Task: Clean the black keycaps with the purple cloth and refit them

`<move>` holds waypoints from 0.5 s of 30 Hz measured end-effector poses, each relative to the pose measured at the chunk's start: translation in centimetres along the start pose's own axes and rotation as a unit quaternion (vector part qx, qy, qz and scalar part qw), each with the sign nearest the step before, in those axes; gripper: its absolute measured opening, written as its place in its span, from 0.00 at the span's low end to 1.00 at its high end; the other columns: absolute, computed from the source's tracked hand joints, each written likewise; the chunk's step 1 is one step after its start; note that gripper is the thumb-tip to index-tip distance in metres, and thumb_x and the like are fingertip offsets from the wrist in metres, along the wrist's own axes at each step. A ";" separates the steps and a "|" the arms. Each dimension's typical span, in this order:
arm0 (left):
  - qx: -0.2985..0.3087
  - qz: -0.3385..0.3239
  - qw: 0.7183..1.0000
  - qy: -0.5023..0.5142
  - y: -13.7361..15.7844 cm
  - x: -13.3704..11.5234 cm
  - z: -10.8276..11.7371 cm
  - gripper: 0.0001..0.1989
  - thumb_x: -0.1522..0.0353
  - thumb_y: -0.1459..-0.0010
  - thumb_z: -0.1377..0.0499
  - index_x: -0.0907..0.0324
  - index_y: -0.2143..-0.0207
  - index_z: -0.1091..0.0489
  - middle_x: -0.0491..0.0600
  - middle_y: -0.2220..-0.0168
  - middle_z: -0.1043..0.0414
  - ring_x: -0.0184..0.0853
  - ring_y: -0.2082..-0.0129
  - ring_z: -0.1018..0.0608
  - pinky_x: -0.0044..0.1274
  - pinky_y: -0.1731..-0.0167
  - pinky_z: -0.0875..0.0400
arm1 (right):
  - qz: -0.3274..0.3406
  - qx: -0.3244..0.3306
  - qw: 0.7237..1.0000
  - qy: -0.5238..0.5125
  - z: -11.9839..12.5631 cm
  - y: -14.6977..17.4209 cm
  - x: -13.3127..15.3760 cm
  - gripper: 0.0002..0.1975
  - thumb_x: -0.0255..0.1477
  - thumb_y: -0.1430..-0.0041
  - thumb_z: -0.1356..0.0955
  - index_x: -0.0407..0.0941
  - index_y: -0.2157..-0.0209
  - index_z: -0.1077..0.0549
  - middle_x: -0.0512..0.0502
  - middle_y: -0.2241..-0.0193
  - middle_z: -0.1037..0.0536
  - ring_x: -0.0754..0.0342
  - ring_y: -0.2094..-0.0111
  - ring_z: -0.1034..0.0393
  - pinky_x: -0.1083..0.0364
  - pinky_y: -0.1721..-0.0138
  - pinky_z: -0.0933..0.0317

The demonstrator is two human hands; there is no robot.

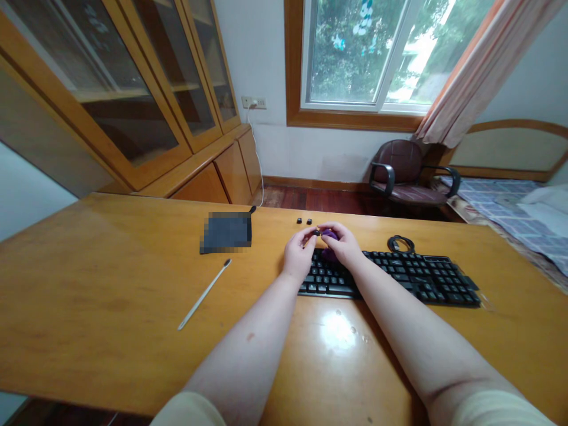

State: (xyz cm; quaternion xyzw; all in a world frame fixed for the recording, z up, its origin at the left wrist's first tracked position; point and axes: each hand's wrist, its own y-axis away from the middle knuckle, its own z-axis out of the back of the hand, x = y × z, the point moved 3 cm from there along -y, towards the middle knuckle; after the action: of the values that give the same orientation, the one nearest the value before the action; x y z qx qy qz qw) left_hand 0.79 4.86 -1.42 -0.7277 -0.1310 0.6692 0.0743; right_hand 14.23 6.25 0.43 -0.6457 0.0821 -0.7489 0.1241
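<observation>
A black keyboard lies on the wooden table, its left part partly covered by my hands. Above its upper left edge, my left hand pinches a small black keycap between thumb and fingers. Bunched in my right hand is a purple cloth, held close against the keycap. Just beyond my hands, two loose black keycaps sit side by side on the table. What lies under my palms is hidden.
A dark pouch-like item, partly pixelated, lies to the left, with a long white-handled brush in front of it. Behind the keyboard sits a coiled black cable. Past the table's far edge stands an office chair.
</observation>
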 end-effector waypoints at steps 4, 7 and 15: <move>0.003 0.004 0.999 -0.033 0.2 -0.7 0.3 0.13 0.68 0.43 0.48 0.60 0.57 0.29 0.52 0.60 0.26 0.32 0.63 0.26 0.25 0.58 0.31 | 0.024 0.020 0.999 0.044 -0.3 0.2 0.8 0.11 0.32 0.52 0.31 0.44 0.65 0.26 0.46 0.67 0.23 0.52 0.64 0.29 0.51 0.57 0.38; 0.004 0.016 1.000 -0.019 0.3 -0.9 0.4 0.15 0.68 0.42 0.51 0.59 0.55 0.30 0.50 0.58 0.27 0.29 0.67 0.27 0.23 0.62 0.31 | 0.028 0.033 0.997 0.062 -0.4 0.3 1.0 0.11 0.33 0.52 0.31 0.43 0.66 0.26 0.46 0.68 0.22 0.52 0.65 0.29 0.51 0.57 0.37; 0.008 0.035 0.999 -0.018 0.3 -0.5 0.3 0.14 0.69 0.41 0.52 0.60 0.56 0.32 0.50 0.60 0.28 0.29 0.68 0.29 0.21 0.66 0.33 | 0.019 0.071 0.993 0.089 -0.5 0.3 0.6 0.13 0.34 0.51 0.31 0.43 0.64 0.24 0.45 0.66 0.21 0.52 0.63 0.28 0.52 0.57 0.37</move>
State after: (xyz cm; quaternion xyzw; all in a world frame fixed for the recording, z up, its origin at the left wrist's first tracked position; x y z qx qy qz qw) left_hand 0.49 4.43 -1.05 -0.7188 -0.1011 0.6857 0.0542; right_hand 13.64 5.75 0.86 -0.5643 0.0517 -0.8049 0.1765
